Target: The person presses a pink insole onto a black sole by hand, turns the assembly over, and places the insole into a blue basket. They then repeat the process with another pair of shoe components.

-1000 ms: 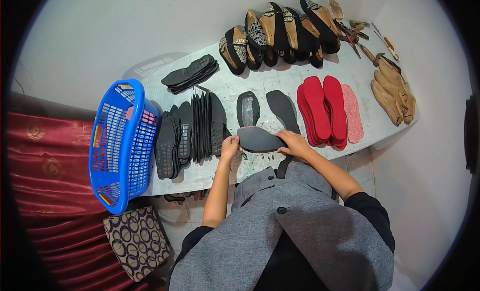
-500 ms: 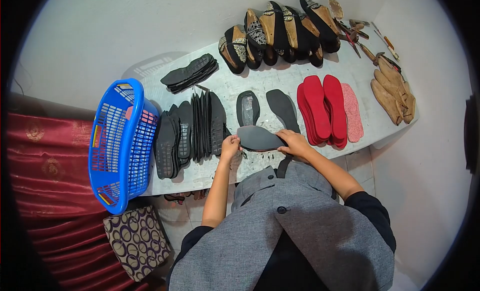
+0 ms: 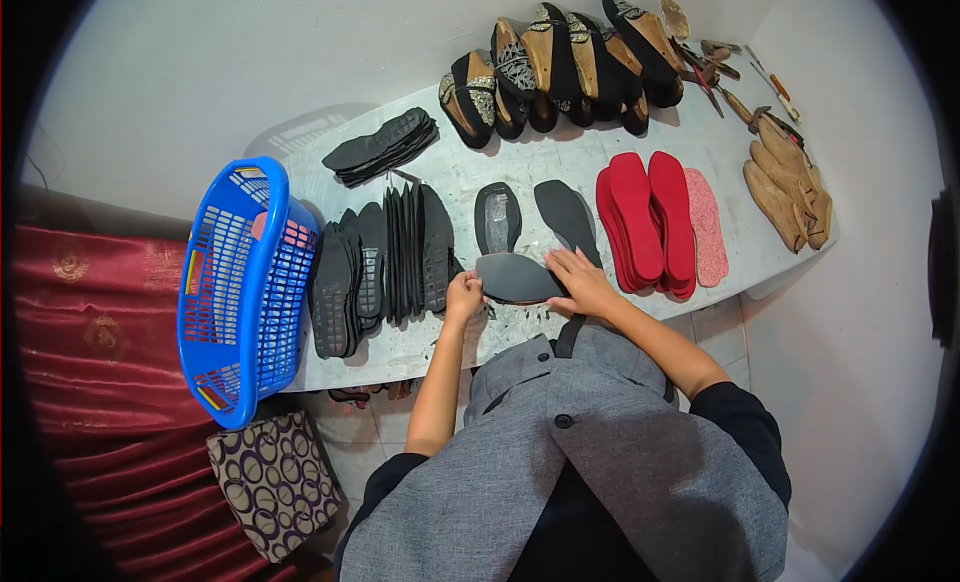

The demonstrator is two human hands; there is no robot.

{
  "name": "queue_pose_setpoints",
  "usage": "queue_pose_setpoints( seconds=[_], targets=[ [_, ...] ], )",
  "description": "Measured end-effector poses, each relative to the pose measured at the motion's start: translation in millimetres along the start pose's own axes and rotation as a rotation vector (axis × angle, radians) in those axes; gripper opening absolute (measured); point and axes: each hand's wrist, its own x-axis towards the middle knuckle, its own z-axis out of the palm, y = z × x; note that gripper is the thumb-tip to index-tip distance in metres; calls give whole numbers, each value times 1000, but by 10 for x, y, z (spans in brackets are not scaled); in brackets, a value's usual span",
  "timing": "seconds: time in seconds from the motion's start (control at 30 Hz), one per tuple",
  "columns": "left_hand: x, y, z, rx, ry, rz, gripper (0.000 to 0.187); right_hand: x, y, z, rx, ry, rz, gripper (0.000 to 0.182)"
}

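Observation:
A grey sole lies crosswise near the table's front edge. Its left end is pinched between the fingers of my left hand. My right hand rests flat over its right end, fingers spread, hiding that end. Just beyond it are a black sole with a shiny middle and a plain dark sole, whose lower part runs down beside my right hand. To the right stand stacked red insoles and a pink speckled insole.
Black soles are stacked at the left, with another pile behind. A blue basket stands at the left edge. Shoes on lasts line the back; tools and wooden lasts lie right.
My right hand has shifted slightly up and left over the grey sole, and its fingers have spread out flat. My left hand stays at the sole's left end.

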Motion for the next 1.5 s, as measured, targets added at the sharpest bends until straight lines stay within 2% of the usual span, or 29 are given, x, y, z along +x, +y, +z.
queue_pose_setpoints(
  seconds=[0.1, 0.2, 0.3, 0.33, 0.43, 0.6, 0.67, 0.77, 0.93, 1.07, 1.17, 1.2, 1.3, 1.5],
  targets=[
    [20, -45, -6, 23, 3, 15, 19, 268, -245, -193, -35, 65, -126, 83],
    [33, -121, -4, 121, 54, 83, 20, 578, -452, -176, 70, 183, -250, 79],
    [195, -423, -30, 244, 135, 204, 22, 755, -508, 129, 10, 214, -340, 76],
    [126, -287, -10, 205, 116, 136, 22, 775, -460, 305, 12, 195, -350, 72],
    [5, -73, 30, 158, 76, 30, 20, 651, -286, 570, -66, -13, -303, 68],
    [46, -128, 38, 202, 93, 44, 19, 643, -227, 622, 20, -16, -283, 62],
    [166, -388, 5, 233, 107, 93, 19, 656, -238, 646, 40, -13, -281, 61],
    [-50, 16, 57, 247, 119, 34, 18, 701, -276, 525, -83, -34, -248, 60],
    [14, -142, 53, 305, 126, 56, 19, 821, -380, -56, -50, 217, -144, 61],
    [66, -215, 36, 331, 133, 53, 20, 536, -83, 157, -96, 132, -15, 60],
    [9, -110, 50, 326, 121, 16, 20, 362, 113, 409, 2, 196, 56, 59],
    [-19, -81, 48, 325, 109, -11, 20, 365, 99, 373, -223, -26, 100, 60],
    [1, -133, 58, 386, 152, 53, 20, 346, 127, 412, -215, 10, 91, 61],
    [33, -176, 54, 363, 133, 12, 21, 444, 163, 87, -123, 160, 128, 60]
  ],
)
